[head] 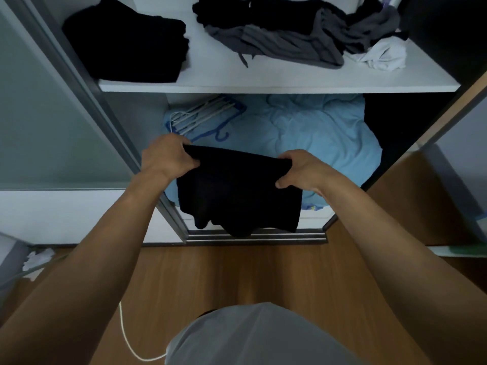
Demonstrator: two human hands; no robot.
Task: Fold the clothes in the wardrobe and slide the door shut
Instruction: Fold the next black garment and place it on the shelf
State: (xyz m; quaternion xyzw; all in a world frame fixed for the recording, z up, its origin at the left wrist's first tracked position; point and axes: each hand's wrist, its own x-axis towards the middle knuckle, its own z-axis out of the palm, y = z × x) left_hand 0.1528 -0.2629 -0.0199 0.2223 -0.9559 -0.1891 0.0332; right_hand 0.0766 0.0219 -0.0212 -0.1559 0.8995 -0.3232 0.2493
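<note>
A black garment (237, 191) hangs doubled over in front of the open wardrobe, below the white shelf (276, 86). My left hand (166, 156) grips its upper left corner and my right hand (297, 169) grips its upper right corner. On the shelf lie a folded black pile (123, 43) at the left and a loose heap of black and grey clothes (290, 32) at the right, with a crumpled white piece (379, 55) beside it. The sliding door (47, 106) stands at the left, its floor track (255, 238) below the garment.
A light blue quilt (303, 133) fills the lower compartment, with several white and blue hangers (203, 117) lying on its left side. A dark bulk (395, 119) sits at the right of it. Wooden floor (237, 272) lies below, with a white cord (129, 335) and crumpled paper (37, 259).
</note>
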